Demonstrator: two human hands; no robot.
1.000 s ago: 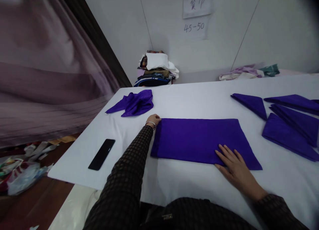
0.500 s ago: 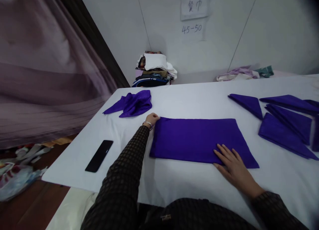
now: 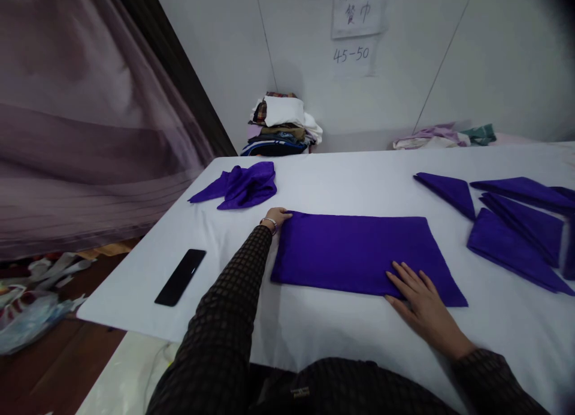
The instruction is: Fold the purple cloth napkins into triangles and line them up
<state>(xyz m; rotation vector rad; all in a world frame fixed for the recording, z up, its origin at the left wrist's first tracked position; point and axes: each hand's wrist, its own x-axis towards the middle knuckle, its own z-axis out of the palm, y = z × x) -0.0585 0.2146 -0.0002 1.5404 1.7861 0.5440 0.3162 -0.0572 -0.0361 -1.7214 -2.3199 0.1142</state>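
A purple napkin (image 3: 345, 253), folded into a long rectangle, lies flat on the white-covered table (image 3: 341, 184) before me. My left hand (image 3: 275, 217) is at its far left corner, fingers closed on the edge there. Near the front edge, toward the right end, my right hand (image 3: 420, 304) rests flat on the cloth with its fingers spread. A crumpled purple napkin (image 3: 249, 185) sits beyond my left hand. To the right lie several purple napkins folded to points, among them a small triangular napkin (image 3: 449, 193) and a larger folded napkin (image 3: 512, 247).
A black phone (image 3: 180, 277) lies on the table's left side. Behind the table stands a stack of folded clothes (image 3: 283, 124), with more cloth (image 3: 433, 137) farther right. A curtain (image 3: 90, 121) hangs at left; bags (image 3: 36, 319) lie on the floor. Handwritten paper (image 3: 358, 11) is on the wall.
The camera view has shifted slightly. My left fingers reach a little more over the napkin's corner; the right hand and the napkin stay in place.
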